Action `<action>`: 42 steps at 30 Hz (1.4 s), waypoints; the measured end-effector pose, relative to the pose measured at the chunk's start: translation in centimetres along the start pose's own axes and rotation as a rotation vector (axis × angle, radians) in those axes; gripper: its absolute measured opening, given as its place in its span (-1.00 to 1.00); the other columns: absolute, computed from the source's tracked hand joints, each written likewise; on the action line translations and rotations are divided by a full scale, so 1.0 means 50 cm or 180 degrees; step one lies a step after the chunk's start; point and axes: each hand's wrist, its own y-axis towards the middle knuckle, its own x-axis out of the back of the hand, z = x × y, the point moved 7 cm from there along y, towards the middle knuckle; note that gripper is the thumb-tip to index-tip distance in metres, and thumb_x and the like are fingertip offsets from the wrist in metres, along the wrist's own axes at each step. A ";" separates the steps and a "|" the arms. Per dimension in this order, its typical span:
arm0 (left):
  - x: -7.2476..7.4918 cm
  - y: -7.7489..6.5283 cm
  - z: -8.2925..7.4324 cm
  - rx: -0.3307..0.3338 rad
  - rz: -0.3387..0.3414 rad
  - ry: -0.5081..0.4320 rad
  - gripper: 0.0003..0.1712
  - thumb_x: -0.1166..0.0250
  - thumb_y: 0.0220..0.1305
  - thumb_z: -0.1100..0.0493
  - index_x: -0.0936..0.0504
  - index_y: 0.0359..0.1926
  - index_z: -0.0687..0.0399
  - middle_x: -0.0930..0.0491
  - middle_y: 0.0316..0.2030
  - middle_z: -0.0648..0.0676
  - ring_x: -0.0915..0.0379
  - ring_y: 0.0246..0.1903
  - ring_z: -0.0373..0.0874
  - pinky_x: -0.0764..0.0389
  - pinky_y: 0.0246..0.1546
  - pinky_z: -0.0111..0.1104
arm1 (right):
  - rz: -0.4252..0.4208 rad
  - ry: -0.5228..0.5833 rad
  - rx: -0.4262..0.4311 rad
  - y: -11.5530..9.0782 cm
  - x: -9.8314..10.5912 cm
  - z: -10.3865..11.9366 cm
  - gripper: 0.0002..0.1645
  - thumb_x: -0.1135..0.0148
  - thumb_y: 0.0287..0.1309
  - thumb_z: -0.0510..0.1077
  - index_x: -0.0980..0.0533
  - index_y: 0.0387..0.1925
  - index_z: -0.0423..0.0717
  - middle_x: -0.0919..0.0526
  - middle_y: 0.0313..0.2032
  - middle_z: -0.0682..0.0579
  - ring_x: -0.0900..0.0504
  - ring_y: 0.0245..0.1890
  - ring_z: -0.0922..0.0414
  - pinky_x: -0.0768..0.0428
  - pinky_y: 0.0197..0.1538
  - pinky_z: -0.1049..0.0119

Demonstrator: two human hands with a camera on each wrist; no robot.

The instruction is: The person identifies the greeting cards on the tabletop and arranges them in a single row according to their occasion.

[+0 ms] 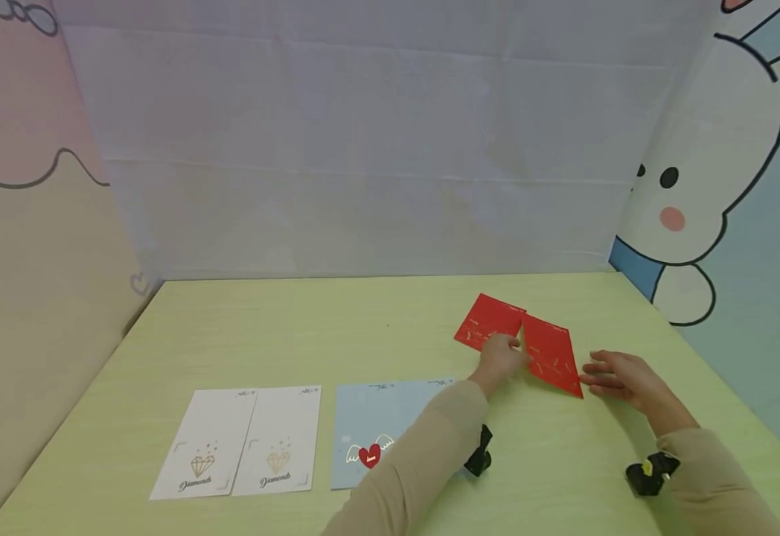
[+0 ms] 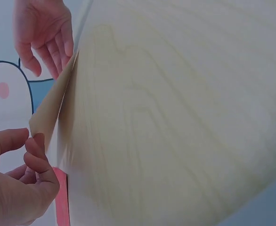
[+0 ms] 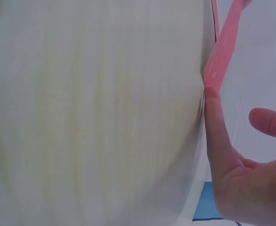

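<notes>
Two red cards with fine light print are at the right of the table. The nearer one, the right red card [image 1: 552,351], is tilted up, and its plain brown underside [image 2: 51,110] shows in the left wrist view. My left hand [image 1: 500,359] pinches its left edge between thumb and fingers. My right hand [image 1: 624,378] is at its lower right corner with fingers extended; a fingertip [image 3: 212,94] touches that corner in the right wrist view. Behind my left hand lies the other red card [image 1: 487,316], partly covered by that hand.
Two white cards [image 1: 212,432] with diamond drawings lie side by side at the left of the pale wood table [image 1: 296,327]. Beside them is light blue card stock [image 1: 356,409] with a winged heart, partly hidden by my left sleeve. White cloth [image 1: 363,149] hangs behind.
</notes>
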 end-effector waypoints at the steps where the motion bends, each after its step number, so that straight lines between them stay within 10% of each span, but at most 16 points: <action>1: 0.000 -0.001 -0.001 -0.0016 0.0001 0.0008 -0.68 -0.33 -0.01 0.24 -0.60 -0.17 0.23 -0.53 -0.42 -0.02 -0.40 -0.44 -0.19 -0.45 -0.44 -0.42 | 0.0017 -0.0022 0.0017 0.001 -0.001 0.000 -0.27 0.23 0.29 -0.06 0.18 0.20 -0.56 -0.54 -0.39 0.07 -0.62 -0.39 0.14 -0.53 -0.24 0.29; 21: -0.006 -0.039 -0.011 -0.0034 0.0211 -0.0447 -0.69 -0.26 0.04 0.34 -0.56 -0.12 0.18 -0.46 -0.72 0.04 -0.46 -0.66 -0.11 -0.39 -0.61 -0.45 | -0.0072 -0.0779 0.0407 0.004 -0.008 0.009 -0.36 0.10 0.24 -0.14 -0.03 0.17 -0.53 -0.54 -0.20 -0.06 -0.51 -0.38 0.24 -0.53 -0.28 0.34; 42: 0.036 -0.092 0.007 -0.0413 0.0520 -0.0174 -0.23 -0.30 0.02 0.31 -0.20 0.26 0.01 -0.49 -0.69 -0.04 -0.44 -0.64 -0.23 -0.41 -0.47 -0.51 | 0.0068 -0.0534 0.0695 -0.022 -0.055 0.015 -0.34 0.03 0.22 -0.15 -0.04 0.20 -0.48 -0.51 -0.28 0.08 -0.52 -0.33 0.27 -0.51 -0.17 0.27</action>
